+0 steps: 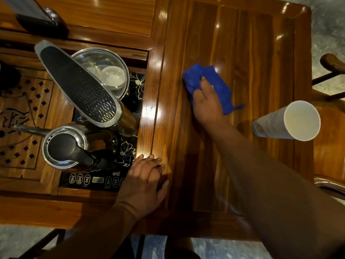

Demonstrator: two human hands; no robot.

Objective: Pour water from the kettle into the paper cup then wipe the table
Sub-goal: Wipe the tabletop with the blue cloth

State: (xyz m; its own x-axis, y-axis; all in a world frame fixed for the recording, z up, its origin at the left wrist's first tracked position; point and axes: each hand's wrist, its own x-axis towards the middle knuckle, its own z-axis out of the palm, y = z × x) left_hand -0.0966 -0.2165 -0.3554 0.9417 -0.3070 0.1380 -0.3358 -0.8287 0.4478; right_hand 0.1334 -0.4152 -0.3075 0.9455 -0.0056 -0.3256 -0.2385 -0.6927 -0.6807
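Observation:
A blue cloth (214, 81) lies on the glossy wooden table (261, 53), and my right hand (206, 103) presses flat on it near the table's middle. To the right, near the table's edge, a white paper cup (287, 122) stands upright. The steel kettle (69, 146) with its black lid and handle sits on the black induction panel (93, 181) at the left, spout to the left. My left hand (143, 182) rests flat on the wood beside the panel, fingers together, holding nothing.
A tall silver and black faucet head (78, 85) leans over a glass bowl (104, 71) holding white cups. A carved tea tray (22, 118) is at far left, a dark device (37, 17) at the top left. A wooden chair (332, 128) stands right of the table.

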